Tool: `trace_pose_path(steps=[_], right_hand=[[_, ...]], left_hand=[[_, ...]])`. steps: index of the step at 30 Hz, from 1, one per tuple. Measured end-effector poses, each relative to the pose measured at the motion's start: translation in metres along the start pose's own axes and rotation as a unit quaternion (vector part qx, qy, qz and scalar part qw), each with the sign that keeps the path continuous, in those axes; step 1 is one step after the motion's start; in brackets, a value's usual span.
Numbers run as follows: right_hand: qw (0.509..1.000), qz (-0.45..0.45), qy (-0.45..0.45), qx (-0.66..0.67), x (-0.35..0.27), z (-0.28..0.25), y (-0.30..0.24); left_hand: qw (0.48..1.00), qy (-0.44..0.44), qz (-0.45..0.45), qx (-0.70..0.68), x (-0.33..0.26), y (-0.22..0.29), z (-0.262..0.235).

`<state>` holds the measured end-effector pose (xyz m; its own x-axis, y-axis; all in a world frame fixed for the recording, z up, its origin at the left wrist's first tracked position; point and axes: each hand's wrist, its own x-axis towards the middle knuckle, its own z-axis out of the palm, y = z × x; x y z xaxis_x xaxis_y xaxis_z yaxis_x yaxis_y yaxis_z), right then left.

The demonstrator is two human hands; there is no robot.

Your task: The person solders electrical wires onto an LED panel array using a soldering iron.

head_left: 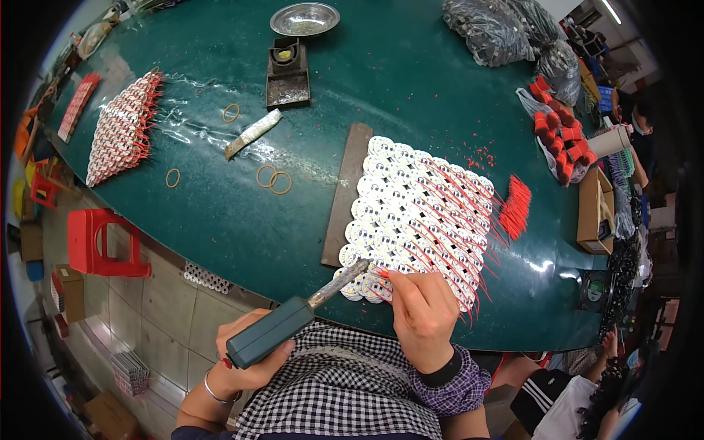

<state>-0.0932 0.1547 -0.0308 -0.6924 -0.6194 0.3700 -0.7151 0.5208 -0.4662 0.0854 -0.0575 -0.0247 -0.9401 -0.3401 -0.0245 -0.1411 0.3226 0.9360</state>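
Note:
My left hand (253,372) is wrapped round the dark green handle of a soldering iron (270,334). Its metal tip reaches the near left corner of a panel of round white circuit boards (389,198). Beside that tip, my right hand (425,315) pinches a short red wire (382,273) against the boards. Red wires stick out from many boards on the panel's right part, while the left part is bare white. Along the panel's left edge lies a flat brown bar (347,194).
Right of the panel lie a bundle of cut red wires (515,207) and red spools (565,139). A wired panel (125,128), rubber bands (280,182), a wrapped blade-like tool (253,135), a black stand (288,77) and a metal bowl (304,20) occupy the green table (220,213). Another person sits at right.

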Motion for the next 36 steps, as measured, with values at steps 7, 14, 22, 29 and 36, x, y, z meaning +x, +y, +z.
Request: trace_pose_path(steps=[7, 14, 22, 29, 36], right_hand=[[1.000, 0.002, -0.002, -0.008, -0.001, -0.002, -0.001], [1.000, 0.001, 0.021, -0.002, 0.001, 0.001, -0.002], [1.000, 0.007, 0.019, -0.015, 0.002, 0.001, -0.004], [1.000, 0.001, 0.011, -0.021, 0.000, 0.000, -0.002], [0.997, 0.037, -0.016, -0.058, 0.001, -0.042, -0.009]], left_hand=[[1.000, -0.003, 0.012, -0.002, 0.004, 0.003, 0.002], [1.000, -0.012, -0.004, -0.002, 0.004, 0.002, 0.003], [1.000, -0.018, -0.018, -0.009, 0.002, -0.003, 0.004], [1.000, 0.010, -0.028, -0.003, -0.007, -0.004, 0.001], [0.997, 0.040, -0.050, -0.041, -0.006, -0.006, 0.001]])
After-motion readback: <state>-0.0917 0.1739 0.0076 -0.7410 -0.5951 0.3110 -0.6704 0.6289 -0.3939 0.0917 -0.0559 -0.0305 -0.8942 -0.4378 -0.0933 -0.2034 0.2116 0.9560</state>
